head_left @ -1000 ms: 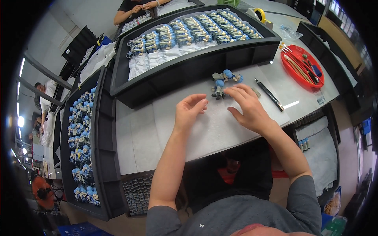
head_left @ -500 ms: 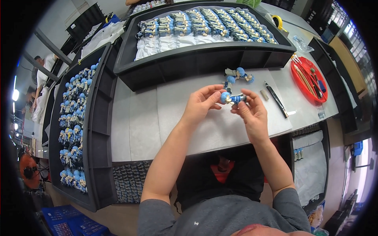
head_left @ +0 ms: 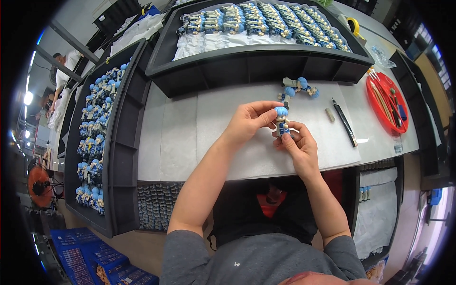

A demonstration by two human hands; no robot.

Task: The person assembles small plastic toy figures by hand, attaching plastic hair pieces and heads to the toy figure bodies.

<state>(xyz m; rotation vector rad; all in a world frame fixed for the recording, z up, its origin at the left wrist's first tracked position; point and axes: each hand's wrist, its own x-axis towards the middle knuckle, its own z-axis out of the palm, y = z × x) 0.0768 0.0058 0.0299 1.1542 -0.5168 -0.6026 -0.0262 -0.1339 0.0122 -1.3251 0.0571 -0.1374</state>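
Note:
Both hands hold one small blue-haired figurine (head_left: 282, 124) upright over the white-covered table. The fingers of my left hand (head_left: 249, 121) pinch it at the head, from the left. Lower down, my right hand (head_left: 300, 146) grips its body between thumb and fingers. Just beyond my hands, several similar figurines (head_left: 300, 85) lie in a loose cluster on the table. To the right of them rest a small beige block (head_left: 329, 115) and a black pen-like tool (head_left: 344, 121).
A large black tray (head_left: 261, 61) with rows of figurines stands at the back. Another black crate (head_left: 124, 156) of figurines is at the left. On the right sits a red dish (head_left: 403, 124) with brushes and tools, near yellow tape (head_left: 353, 25). A person (head_left: 71, 61) works far left.
The figurine has turned from lying sideways to upright, its head now on top. My right hand has moved lower beneath it. The whole view has shifted slightly.

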